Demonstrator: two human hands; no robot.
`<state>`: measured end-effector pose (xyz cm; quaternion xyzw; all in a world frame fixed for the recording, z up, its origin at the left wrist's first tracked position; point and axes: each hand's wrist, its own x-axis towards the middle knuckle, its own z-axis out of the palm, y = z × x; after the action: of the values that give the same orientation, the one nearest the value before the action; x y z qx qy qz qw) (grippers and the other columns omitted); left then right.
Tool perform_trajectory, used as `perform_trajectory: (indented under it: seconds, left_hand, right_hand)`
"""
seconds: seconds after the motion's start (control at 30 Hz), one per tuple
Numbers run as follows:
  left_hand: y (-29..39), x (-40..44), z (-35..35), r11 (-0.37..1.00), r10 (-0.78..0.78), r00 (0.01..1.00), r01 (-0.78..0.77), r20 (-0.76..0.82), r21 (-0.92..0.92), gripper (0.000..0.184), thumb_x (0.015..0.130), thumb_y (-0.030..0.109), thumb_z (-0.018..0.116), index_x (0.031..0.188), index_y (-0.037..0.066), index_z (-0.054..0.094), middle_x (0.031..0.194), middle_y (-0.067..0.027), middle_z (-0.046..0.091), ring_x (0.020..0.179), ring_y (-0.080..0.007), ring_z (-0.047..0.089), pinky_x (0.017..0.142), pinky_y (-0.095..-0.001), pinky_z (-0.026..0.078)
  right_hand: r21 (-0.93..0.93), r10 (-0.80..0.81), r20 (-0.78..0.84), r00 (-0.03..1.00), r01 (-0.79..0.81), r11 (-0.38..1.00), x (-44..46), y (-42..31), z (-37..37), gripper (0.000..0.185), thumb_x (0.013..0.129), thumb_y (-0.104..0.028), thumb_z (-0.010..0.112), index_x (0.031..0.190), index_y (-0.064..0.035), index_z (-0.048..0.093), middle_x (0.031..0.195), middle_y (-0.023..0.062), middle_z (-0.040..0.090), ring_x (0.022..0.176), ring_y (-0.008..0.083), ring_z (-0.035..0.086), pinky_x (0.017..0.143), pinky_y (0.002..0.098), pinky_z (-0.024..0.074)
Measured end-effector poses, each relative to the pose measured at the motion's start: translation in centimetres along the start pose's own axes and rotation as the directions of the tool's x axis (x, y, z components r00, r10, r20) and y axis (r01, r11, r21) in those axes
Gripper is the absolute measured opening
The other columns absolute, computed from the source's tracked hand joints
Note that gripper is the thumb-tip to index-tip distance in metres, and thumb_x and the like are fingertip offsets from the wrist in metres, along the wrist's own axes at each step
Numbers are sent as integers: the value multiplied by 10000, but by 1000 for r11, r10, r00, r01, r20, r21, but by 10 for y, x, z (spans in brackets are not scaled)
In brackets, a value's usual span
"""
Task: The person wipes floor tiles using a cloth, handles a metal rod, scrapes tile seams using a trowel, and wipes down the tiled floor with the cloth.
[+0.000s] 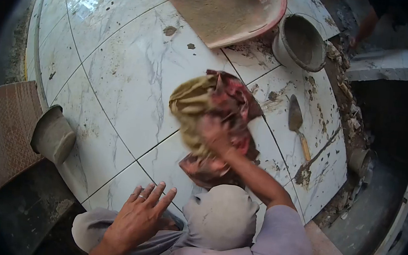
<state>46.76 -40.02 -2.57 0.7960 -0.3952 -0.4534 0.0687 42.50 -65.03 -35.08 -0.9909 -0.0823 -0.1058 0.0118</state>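
My right hand (214, 134), smeared by motion, presses on a crumpled cloth (194, 100) of yellowish and dark red fabric. The cloth lies on white marbled floor tiles (120, 81), and how my fingers hold it is blurred. My left hand (144, 212) hovers over my left leg with its fingers spread, a ring on one of them, holding nothing. Right of the cloth a pointed trowel (295, 117) with a wooden handle lies flat on a tile.
A red-rimmed dustpan-like tray (223, 12), dirty inside, lies at the top beside a mortar-smeared bucket (301, 43). At left a grey bucket (53, 136) lies tipped near a patterned brown tile (12, 125). Rubble (349, 106) lines the right tile edge. Another person's arm (366, 26) shows top right.
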Motion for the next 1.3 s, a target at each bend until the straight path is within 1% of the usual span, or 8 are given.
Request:
perform_trajectory:
  seconds: [0.07,0.13,0.2,0.4,0.5,0.9,1.07,1.3]
  left_hand:
    - [-3,4,-2,998,-65,998,65,14,-16,713,806,353,675,1407,126,364,1431,-171,405,1318,-355,391,1105,-473,284]
    - [-5,3,0,998,-65,998,65,21,-12,715,805,355,676,1406,125,364,1427,-170,410,1318,-356,391,1104,-473,285]
    - [-5,1,0,998,-65,998,65,-2,-13,717,803,357,677,1405,123,365,1422,-169,415,1318,-357,390,1102,-473,287]
    - [-2,-4,0,999,23,1000,-23,-2,-29,730,799,371,682,1406,123,362,1423,-170,412,1318,-358,388,1101,-469,292]
    - [-4,5,-2,1000,20,1000,-20,12,-6,723,803,383,681,1401,122,369,1425,-169,409,1316,-355,392,1102,-468,294]
    - [15,4,1,998,-62,998,61,20,34,765,753,370,724,1394,123,386,1412,-167,431,1315,-324,401,1110,-449,295]
    - [18,-5,3,998,-60,998,61,-32,26,765,768,368,716,1408,127,372,1423,-153,422,1316,-331,397,1111,-445,293]
    - [21,-22,5,999,-10,998,12,-67,32,752,777,357,710,1411,138,369,1432,-154,411,1328,-330,382,1119,-448,275]
  right_hand:
    - [-52,295,351,889,-297,954,21,82,-6,217,833,-193,472,967,-69,591,1012,131,551,998,347,504,769,570,437]
    - [-52,428,-7,904,-427,903,34,157,7,166,867,-176,456,935,-73,567,999,109,559,961,325,517,776,550,436]
    - [-74,575,134,807,-571,818,54,209,14,242,880,-174,447,1009,-59,616,1138,156,548,1124,327,463,865,587,406]
    - [-233,307,118,944,-275,933,34,62,6,349,791,-236,493,947,29,658,1152,235,557,1134,412,448,862,564,395]
    - [166,148,52,988,-154,974,8,-23,-27,287,791,-175,493,947,6,652,1271,210,510,1147,403,439,864,603,371]
    - [108,528,-9,849,-524,845,79,157,2,239,855,-152,452,939,-29,639,1258,117,522,1125,376,458,914,504,418]
    - [-8,355,-24,935,-355,935,-63,152,-8,223,793,-101,489,924,6,635,1308,151,500,1130,352,473,929,464,430]
    - [-7,558,493,668,-638,770,-198,191,-91,402,787,-96,526,1171,2,590,1261,163,534,1124,325,513,992,409,395]
